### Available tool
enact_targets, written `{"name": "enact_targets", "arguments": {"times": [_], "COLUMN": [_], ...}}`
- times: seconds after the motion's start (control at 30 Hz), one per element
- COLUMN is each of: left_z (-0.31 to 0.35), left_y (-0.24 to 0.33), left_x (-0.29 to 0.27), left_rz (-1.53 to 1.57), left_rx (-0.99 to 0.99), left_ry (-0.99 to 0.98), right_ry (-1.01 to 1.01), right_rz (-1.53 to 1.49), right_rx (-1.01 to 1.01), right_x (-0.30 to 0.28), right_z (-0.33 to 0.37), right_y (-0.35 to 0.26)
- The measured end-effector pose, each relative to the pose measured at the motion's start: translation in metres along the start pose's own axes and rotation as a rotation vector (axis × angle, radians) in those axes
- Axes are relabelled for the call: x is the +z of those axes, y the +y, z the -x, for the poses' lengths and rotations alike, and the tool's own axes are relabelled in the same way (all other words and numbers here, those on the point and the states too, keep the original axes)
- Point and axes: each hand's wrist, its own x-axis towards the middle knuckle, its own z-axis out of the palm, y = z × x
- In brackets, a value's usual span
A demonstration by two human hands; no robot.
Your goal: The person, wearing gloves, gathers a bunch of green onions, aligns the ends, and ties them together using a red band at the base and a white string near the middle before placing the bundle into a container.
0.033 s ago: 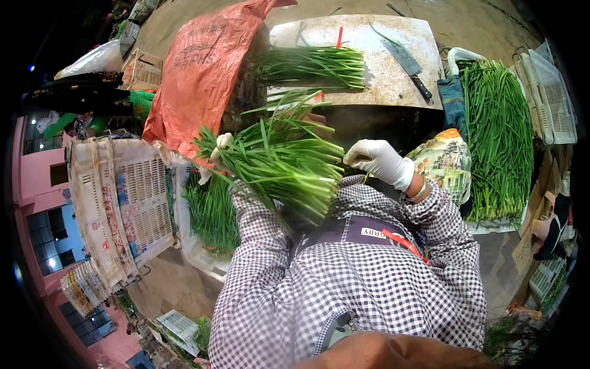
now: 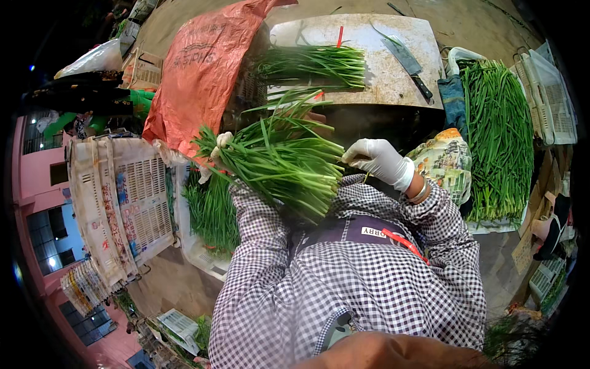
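My left hand, white-gloved, is closed around a loose bunch of long green chives. Only its fingertips show, at the leafy end; the leaves hide the rest. The pale stalk ends fan out to the right across my front. At those ends my right hand, also in a white glove, has thumb and fingers pinched together. Whatever is between them is too small to make out. Another bunch of chives lies on the worn white board ahead, beside a knife with a black handle.
An orange-red woven sack stands at the far left. White crates are stacked left, near a crate of chives. Heaped chives fill a crate on the right. A patterned cloth lies by my right wrist.
My right hand has shifted very slightly left, closer to the stalk ends. My left hand keeps its hold on the chives.
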Motion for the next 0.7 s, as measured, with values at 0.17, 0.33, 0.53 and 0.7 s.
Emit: {"name": "enact_targets", "arguments": {"times": [0.17, 0.33, 0.53, 0.7], "left_z": [0.006, 0.001, -0.001, 0.001], "left_y": [0.006, -0.003, -0.002, 0.003], "left_x": [-0.008, 0.001, 0.009, 0.011], "left_rz": [0.002, 0.062, -0.081, -0.074], "left_rx": [0.074, 0.014, 0.034, 0.018], "left_ry": [0.064, -0.009, 0.041, 0.051], "right_ry": [0.202, 0.207, 0.169, 0.375], "right_rz": [0.144, 0.409, 0.532, 0.319], "right_rx": [-0.053, -0.308, -0.402, -0.235], "right_x": [0.029, 0.04, 0.039, 0.015], "right_z": [-0.004, -0.021, -0.013, -0.027], "right_y": [-0.027, -0.035, -0.028, -0.012]}}
